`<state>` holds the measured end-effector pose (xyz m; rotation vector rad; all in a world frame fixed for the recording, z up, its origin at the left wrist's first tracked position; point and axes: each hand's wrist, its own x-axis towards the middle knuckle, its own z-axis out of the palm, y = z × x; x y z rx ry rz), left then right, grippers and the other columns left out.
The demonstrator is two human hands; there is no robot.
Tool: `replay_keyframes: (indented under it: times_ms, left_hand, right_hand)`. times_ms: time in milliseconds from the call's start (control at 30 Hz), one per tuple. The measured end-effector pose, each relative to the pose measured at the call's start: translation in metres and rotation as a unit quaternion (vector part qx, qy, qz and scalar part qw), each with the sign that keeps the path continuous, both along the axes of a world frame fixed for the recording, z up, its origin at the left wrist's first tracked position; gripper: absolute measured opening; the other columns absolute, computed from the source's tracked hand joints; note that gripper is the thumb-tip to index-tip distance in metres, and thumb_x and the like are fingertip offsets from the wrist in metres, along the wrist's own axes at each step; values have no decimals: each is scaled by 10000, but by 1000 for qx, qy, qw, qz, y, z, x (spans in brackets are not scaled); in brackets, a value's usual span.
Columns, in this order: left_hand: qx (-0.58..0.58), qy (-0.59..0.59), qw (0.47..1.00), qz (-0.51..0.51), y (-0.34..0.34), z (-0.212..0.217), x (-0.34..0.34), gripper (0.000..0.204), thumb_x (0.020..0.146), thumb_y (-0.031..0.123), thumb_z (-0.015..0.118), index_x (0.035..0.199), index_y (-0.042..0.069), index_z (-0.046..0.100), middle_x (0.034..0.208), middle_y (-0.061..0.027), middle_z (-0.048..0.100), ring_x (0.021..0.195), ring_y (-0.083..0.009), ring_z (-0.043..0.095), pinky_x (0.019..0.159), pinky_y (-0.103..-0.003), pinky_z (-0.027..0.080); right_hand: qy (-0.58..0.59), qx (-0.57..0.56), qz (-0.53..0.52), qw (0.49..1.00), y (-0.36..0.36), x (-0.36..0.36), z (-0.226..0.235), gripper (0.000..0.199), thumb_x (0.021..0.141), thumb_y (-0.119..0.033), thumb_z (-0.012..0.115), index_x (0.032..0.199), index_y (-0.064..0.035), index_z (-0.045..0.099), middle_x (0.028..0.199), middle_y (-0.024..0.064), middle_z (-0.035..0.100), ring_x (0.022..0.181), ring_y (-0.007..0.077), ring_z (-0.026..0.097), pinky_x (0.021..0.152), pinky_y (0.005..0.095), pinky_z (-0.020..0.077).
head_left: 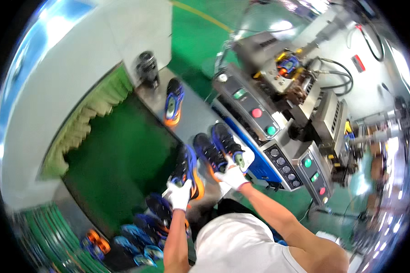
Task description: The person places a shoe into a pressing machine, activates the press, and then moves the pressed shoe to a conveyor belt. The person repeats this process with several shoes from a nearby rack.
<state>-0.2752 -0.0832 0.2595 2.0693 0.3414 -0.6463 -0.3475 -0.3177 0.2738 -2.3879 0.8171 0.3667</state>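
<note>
My left hand, in a white glove, is closed on the heel end of a black and blue sneaker with an orange sole. My right hand, also gloved, grips at the heel end of a dark sneaker. Against that one lies a second dark sneaker with blue edging, which the same hand touches; whether it holds both I cannot tell. Farther off, a single sneaker with an orange sole rests on the grey ledge beside the green belt.
A green conveyor belt runs under a fringed curtain on the left. Several shoes lie at its near end. A dark cylindrical container stands by the white housing. On the right is a machine with a button panel.
</note>
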Motion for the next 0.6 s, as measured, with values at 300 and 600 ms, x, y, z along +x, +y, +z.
replay_keyframes:
  times_ms: [300, 600]
  left_hand:
    - [25, -44, 996, -68, 59, -16, 19, 946, 760, 296, 886, 1472, -91, 398, 1433, -290, 535, 1306, -399, 539, 1130, -482, 415]
    - [-66, -132, 880, -452, -96, 114, -78, 540, 752, 252, 878, 1148, 14, 599, 983, -119, 697, 854, -266, 670, 799, -402, 549]
  right_hand:
    - [-36, 271, -241, 931, 10, -38, -8, 795, 745, -550, 814, 1169, 89, 605, 1016, 191, 689, 712, 231, 697, 507, 340, 545]
    - [-476, 491, -524, 507, 59, -245, 76, 408, 888, 26, 747, 1272, 17, 609, 1104, 112, 724, 921, 216, 723, 810, 328, 608]
